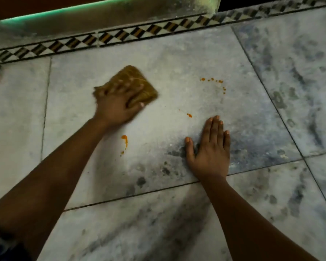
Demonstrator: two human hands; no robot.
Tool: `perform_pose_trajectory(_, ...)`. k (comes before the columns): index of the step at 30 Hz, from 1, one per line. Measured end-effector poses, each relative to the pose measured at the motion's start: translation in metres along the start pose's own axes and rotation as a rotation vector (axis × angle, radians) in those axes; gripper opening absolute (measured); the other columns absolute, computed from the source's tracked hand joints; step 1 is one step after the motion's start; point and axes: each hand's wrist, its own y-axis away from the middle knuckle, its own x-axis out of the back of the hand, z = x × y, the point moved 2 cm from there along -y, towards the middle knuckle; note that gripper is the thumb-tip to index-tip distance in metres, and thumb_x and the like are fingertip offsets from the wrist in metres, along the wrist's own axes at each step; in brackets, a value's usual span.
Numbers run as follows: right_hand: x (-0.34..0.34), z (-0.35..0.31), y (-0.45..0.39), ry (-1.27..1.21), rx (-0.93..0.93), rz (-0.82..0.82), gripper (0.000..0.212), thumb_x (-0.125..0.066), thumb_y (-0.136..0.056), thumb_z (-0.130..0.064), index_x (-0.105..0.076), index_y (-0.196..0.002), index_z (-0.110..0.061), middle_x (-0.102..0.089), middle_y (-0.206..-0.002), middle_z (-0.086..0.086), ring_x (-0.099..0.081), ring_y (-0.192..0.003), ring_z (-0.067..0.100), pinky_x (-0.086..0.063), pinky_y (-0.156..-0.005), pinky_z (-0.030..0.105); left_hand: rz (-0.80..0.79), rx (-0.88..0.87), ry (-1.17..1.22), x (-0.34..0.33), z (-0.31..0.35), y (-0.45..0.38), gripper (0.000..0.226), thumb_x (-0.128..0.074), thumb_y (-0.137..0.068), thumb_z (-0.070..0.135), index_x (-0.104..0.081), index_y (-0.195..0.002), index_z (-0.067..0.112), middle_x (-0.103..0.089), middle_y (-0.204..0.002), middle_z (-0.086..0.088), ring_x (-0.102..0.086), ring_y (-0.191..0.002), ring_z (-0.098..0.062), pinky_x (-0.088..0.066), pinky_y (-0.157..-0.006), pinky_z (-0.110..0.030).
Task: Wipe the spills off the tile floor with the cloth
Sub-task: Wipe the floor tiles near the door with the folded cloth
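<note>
floor: pale grey marble-look tile floor (177, 53) with dark veining and thin dark grout lines, edged at the far side by a black-and-cream diamond-pattern border strip (120, 34); beyond it a pale raised step lit green along its top edge.
spills: orange-red sauce-like drops on the central tile. a dotted arc of small spots (213, 81) lies toward the far right, a small blob with specks (189, 115) sits near the middle, and a curved streak (124, 140) lies nearer, just beside the left forearm. all look unwiped.
cloth: folded mustard-brown rag (129, 80), flat on the same tile at its far left part, well apart from the dotted arc. its edges are blurred, which suggests it is in motion.
left hand: the left hand (119, 104) presses down on top of the cloth, fingers spread across it and thumb hooked at its near right edge; it pins the cloth more than clutches it.
right hand: the right hand (209, 147) lies flat on bare tile, fingers straight and together, holding nothing, seemingly as a brace.
handling: the cloth looks soft, light and limp, so it should bunch or unfold if dragged by a corner. a flat palm over the middle of the fold, with fingertips on the leading edge, should keep it together. the sauce may smear and stain the fabric; turning to a fresh face would help.
progress: early to midway, i judge, with three marks left.
</note>
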Motion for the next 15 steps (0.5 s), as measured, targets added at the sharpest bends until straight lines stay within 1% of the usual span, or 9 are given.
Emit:
perform_pose_trajectory(1,-0.001,0.001,0.000,0.000,0.000,0.001,0.081,-0.019,-0.088,-0.055,-0.015,-0.147,-0.001,-0.015,-0.155,0.018,-0.014,-0.144,0.028,-0.002,-0.116,0.038,0.010,0.075,-0.005,0.001,-0.016,-0.005,0.074,-0.022,-0.076,0.072,-0.019,-0.144,0.044,-0.011,-0.158,0.006,-0.007,-0.144,-0.026,-0.009,-0.111,-0.054)
perform_pose_trajectory(3,-0.002,0.000,0.000,0.005,0.009,-0.004,0.081,-0.018,-0.087,-0.056,-0.013,-0.148,-0.001,-0.013,-0.155,0.017,-0.012,-0.144,0.028,0.000,-0.116,0.037,-0.015,0.204,0.020,0.006,-0.035,-0.030,0.073,-0.027,-0.080,0.073,-0.014,-0.146,0.043,0.000,-0.159,0.004,0.004,-0.144,-0.031,0.001,-0.111,-0.059)
perform_pose_trajectory(6,-0.002,0.001,0.000,0.023,0.011,0.002,0.081,-0.019,-0.088,-0.056,-0.015,-0.148,-0.001,-0.014,-0.155,0.017,-0.014,-0.144,0.028,-0.001,-0.115,0.038,-0.064,0.271,0.123,0.013,-0.014,-0.071,0.070,-0.032,-0.087,0.068,-0.007,-0.147,0.040,0.008,-0.158,0.000,0.012,-0.143,-0.036,0.009,-0.108,-0.060)
perform_pose_trajectory(7,-0.002,0.001,0.000,0.029,0.008,0.009,0.081,-0.019,-0.088,-0.055,-0.016,-0.147,-0.001,-0.016,-0.155,0.018,-0.015,-0.143,0.029,-0.002,-0.115,0.038,-0.063,0.256,0.139,0.013,-0.001,-0.077,0.069,-0.032,-0.089,0.065,-0.007,-0.147,0.039,0.009,-0.158,0.000,0.012,-0.142,-0.036,0.009,-0.109,-0.059)
perform_pose_trajectory(9,-0.001,0.000,0.001,0.035,0.001,0.010,0.081,-0.020,-0.088,-0.055,-0.018,-0.147,0.000,-0.018,-0.154,0.018,-0.017,-0.143,0.030,-0.003,-0.115,0.039,-0.039,0.148,0.118,0.008,0.014,-0.069,0.065,-0.029,-0.091,0.063,-0.006,-0.147,0.039,0.008,-0.158,0.001,0.011,-0.143,-0.033,0.007,-0.109,-0.059)
perform_pose_trajectory(11,-0.001,0.000,0.001,0.034,-0.001,0.009,0.081,-0.021,-0.088,-0.055,-0.018,-0.147,0.000,-0.018,-0.154,0.018,-0.018,-0.143,0.030,-0.003,-0.115,0.039,0.001,0.017,0.069,-0.003,0.014,-0.035,0.063,-0.025,-0.088,0.066,-0.005,-0.145,0.045,0.005,-0.158,0.006,0.007,-0.144,-0.028,0.004,-0.111,-0.058)
perform_pose_trajectory(12,-0.001,0.000,0.000,0.032,0.002,0.011,0.081,-0.021,-0.088,-0.055,-0.018,-0.147,0.000,-0.018,-0.154,0.018,-0.017,-0.143,0.030,-0.003,-0.115,0.038,0.016,-0.010,0.041,-0.007,0.006,-0.016,0.064,-0.022,-0.084,0.068,-0.005,-0.143,0.048,0.003,-0.158,0.008,0.005,-0.145,-0.026,0.002,-0.111,-0.056)
perform_pose_trajectory(13,-0.002,0.001,0.000,0.032,0.000,0.010,0.081,-0.021,-0.088,-0.055,-0.017,-0.147,0.000,-0.017,-0.154,0.018,-0.016,-0.143,0.030,-0.003,-0.115,0.038,0.011,-0.006,0.023,-0.008,-0.003,-0.002,0.066,-0.019,-0.081,0.069,-0.007,-0.143,0.050,0.002,-0.158,0.010,0.003,-0.145,-0.024,0.000,-0.111,-0.055)
perform_pose_trajectory(15,-0.002,0.001,0.000,0.034,-0.002,0.003,0.081,-0.021,-0.088,-0.055,-0.017,-0.147,0.000,-0.016,-0.155,0.018,-0.015,-0.143,0.029,-0.002,-0.115,0.038,-0.021,0.085,0.016,-0.001,-0.026,0.000,0.067,-0.020,-0.081,0.070,-0.009,-0.144,0.048,0.001,-0.158,0.010,0.002,-0.145,-0.024,-0.002,-0.111,-0.055)
